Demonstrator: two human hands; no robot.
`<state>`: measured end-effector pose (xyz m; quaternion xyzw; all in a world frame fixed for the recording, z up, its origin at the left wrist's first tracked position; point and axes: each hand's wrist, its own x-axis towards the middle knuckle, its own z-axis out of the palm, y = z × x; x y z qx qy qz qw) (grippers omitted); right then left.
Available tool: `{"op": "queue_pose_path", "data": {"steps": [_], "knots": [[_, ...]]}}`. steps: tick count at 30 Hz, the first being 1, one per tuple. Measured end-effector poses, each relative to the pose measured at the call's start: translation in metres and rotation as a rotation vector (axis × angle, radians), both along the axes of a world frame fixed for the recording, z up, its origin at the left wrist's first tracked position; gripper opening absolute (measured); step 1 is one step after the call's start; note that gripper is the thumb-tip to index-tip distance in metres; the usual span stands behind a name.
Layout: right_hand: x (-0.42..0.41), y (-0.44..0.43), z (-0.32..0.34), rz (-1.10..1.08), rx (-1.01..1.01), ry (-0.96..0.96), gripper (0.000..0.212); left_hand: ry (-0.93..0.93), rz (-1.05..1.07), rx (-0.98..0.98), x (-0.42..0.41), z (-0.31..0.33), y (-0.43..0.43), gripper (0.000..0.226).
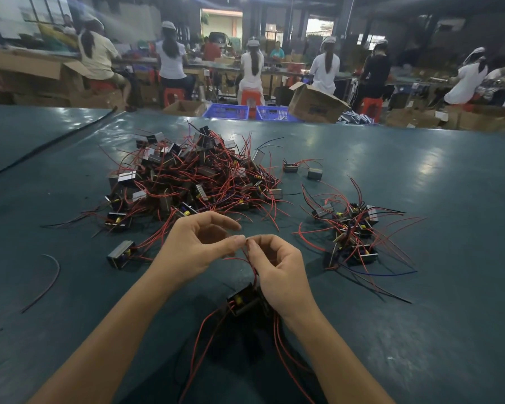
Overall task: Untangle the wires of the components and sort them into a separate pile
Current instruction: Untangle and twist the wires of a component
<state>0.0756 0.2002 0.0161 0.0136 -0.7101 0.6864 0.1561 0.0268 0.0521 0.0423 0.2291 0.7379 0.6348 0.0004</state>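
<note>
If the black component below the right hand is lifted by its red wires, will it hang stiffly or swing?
It would probably swing: the red wires curve loosely below the right hand, so they look floppy. The component looks blocky and compact, so likely heavy for its size, pulling the thin wires taut. Its flat sides suggest it would not roll.

You have open table (449, 176) far right; big tangle (187, 176) blocks ahead, small pile (352, 231) blocks right
</note>
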Motion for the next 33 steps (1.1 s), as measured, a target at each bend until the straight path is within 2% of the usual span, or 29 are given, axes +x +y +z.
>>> {"op": "queue_pose_path", "data": {"steps": [2, 4, 7, 10, 15, 19, 20, 22, 24, 26, 29, 33], "knots": [[0.000, 0.001, 0.001, 0.025, 0.005, -0.006, 0.017, 0.054, -0.048, -0.039, 0.000, 0.000, -0.002, 0.023], [0.001, 0.002, 0.001, 0.063, -0.013, -0.012, 0.019, 0.185, -0.060, -0.115, 0.001, 0.000, -0.003, 0.019], [0.000, 0.004, 0.002, 0.114, -0.097, -0.034, 0.020, 0.316, -0.066, -0.198, 0.000, 0.002, -0.006, 0.015], [0.000, 0.004, 0.002, 0.128, -0.129, -0.041, 0.019, 0.292, -0.021, -0.173, 0.002, 0.003, -0.005, 0.010], [-0.001, 0.004, 0.001, 0.081, -0.134, 0.001, 0.015, 0.129, 0.001, -0.030, 0.005, -0.002, 0.007, 0.021], [-0.002, 0.003, -0.001, 0.056, -0.115, 0.026, 0.016, 0.108, 0.061, -0.065, 0.000, -0.008, 0.006, 0.009], [-0.002, 0.003, -0.001, 0.052, -0.097, 0.028, 0.017, 0.150, 0.101, -0.120, 0.000, -0.009, 0.005, 0.012], [-0.002, 0.001, -0.002, 0.052, -0.077, 0.022, 0.018, 0.358, 0.163, -0.262, 0.002, -0.009, 0.003, 0.022], [-0.001, 0.002, -0.002, 0.070, -0.080, 0.002, 0.016, 0.635, 0.134, -0.389, 0.004, -0.009, 0.000, 0.035], [-0.001, 0.002, -0.001, 0.096, -0.081, -0.022, 0.015, 0.823, 0.085, -0.473, 0.004, -0.007, -0.003, 0.033], [0.000, 0.003, 0.000, 0.112, -0.076, -0.037, 0.020, 0.926, 0.040, -0.484, 0.003, -0.005, -0.006, 0.026], [0.000, 0.004, 0.001, 0.098, -0.112, -0.071, 0.024, 0.877, -0.003, -0.407, 0.001, -0.005, -0.009, 0.020]]}}
